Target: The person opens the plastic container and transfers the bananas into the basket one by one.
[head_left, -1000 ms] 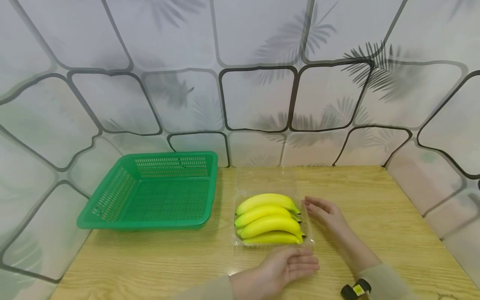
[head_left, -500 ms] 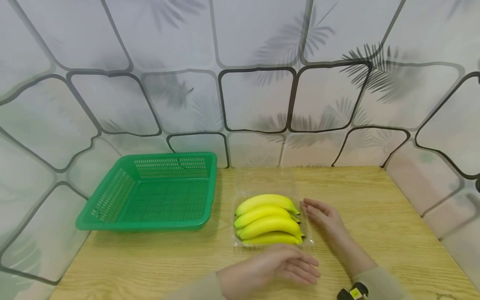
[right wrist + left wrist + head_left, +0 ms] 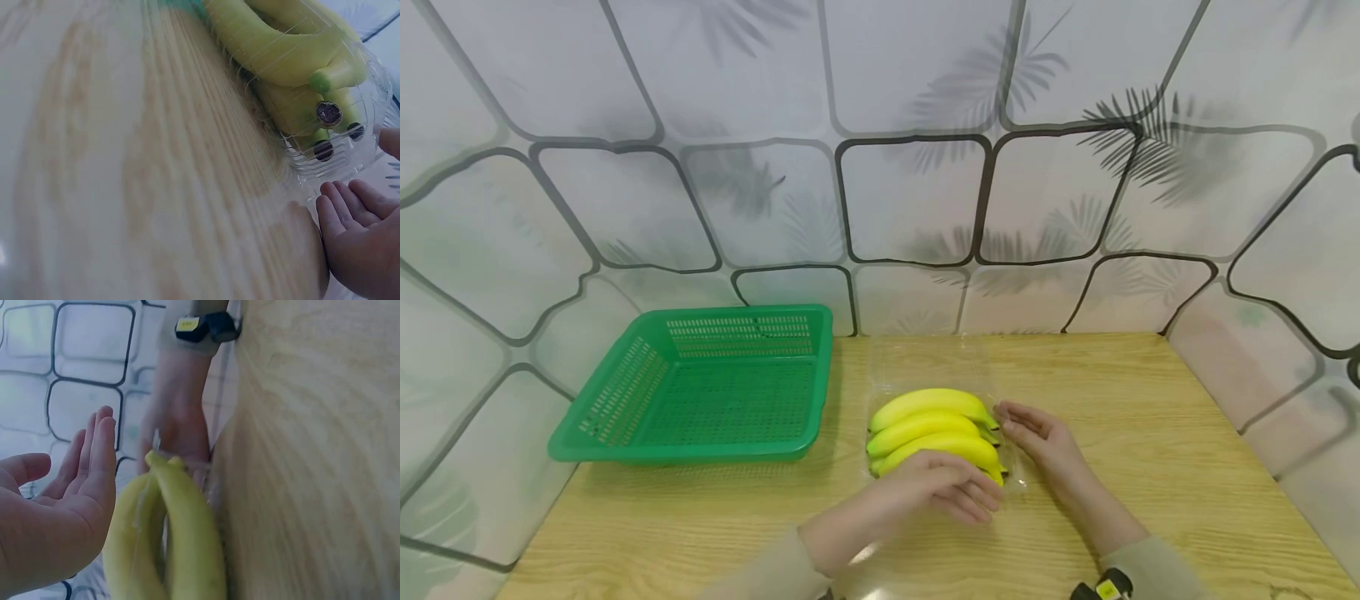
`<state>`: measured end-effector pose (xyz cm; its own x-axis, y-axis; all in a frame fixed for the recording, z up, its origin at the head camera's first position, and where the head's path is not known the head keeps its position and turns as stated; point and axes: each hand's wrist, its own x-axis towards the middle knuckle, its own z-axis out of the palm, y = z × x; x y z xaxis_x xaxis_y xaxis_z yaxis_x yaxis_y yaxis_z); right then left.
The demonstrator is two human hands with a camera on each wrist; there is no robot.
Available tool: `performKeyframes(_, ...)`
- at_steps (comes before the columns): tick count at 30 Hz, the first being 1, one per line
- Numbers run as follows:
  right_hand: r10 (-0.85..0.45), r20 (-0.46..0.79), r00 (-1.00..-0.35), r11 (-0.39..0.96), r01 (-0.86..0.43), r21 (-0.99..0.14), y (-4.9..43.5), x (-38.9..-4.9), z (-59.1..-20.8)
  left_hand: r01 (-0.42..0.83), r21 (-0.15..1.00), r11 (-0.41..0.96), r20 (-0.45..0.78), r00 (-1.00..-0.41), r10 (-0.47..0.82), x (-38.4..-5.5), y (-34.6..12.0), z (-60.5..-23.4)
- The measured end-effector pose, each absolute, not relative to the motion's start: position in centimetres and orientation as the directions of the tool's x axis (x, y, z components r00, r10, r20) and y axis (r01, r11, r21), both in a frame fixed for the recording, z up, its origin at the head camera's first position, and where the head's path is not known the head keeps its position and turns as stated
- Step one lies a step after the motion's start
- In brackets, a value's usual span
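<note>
Several yellow bananas [image 3: 934, 408] lie side by side in a clear plastic clamshell box [image 3: 1017, 483], whose transparent lid [image 3: 932, 360] is folded back. My left hand [image 3: 936, 487] is in front of the nearest bananas and partly hides them in the head view. In the left wrist view, that hand [image 3: 69, 512] has extended fingers and holds nothing. At the box's right side is my right hand [image 3: 1047, 442], its fingertips close to the plastic wall. The right wrist view shows this hand [image 3: 362, 240] with relaxed fingers beside the banana stems; contact with the box is unclear.
A green plastic basket [image 3: 737, 408] with slotted walls stands to the left of the box on the wooden table [image 3: 1150, 433]. Patterned wall covering [image 3: 910, 200] rises behind the table and along both sides.
My left hand has moved up and leftward from the box's front edge, over the nearest bananas. My right hand has shifted slightly left. The bananas and basket stay in place.
</note>
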<state>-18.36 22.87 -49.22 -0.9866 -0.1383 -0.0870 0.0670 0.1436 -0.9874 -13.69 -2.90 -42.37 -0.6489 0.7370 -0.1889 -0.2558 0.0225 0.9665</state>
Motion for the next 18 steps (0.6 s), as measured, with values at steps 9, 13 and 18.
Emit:
performKeyframes(9,-0.145,-0.078,-0.986,0.121,0.061,-0.991,22.7,-18.4,-49.4,-0.175,0.984,0.013,-0.136,-0.712,0.689,-15.3,-4.8,-41.7)
performKeyframes(13,-0.143,-0.078,-0.987,0.113,0.062,-0.992,22.6,-18.3,-49.4,-0.164,0.986,-0.004,-0.123,-0.753,0.646,-15.7,-5.2,-41.4)
performKeyframes(18,-0.141,-0.087,-0.986,0.106,0.073,-0.992,22.6,-18.4,-49.4,-0.121,0.992,-0.023,-0.085,-0.809,0.581,-16.2,-5.7,-41.3)
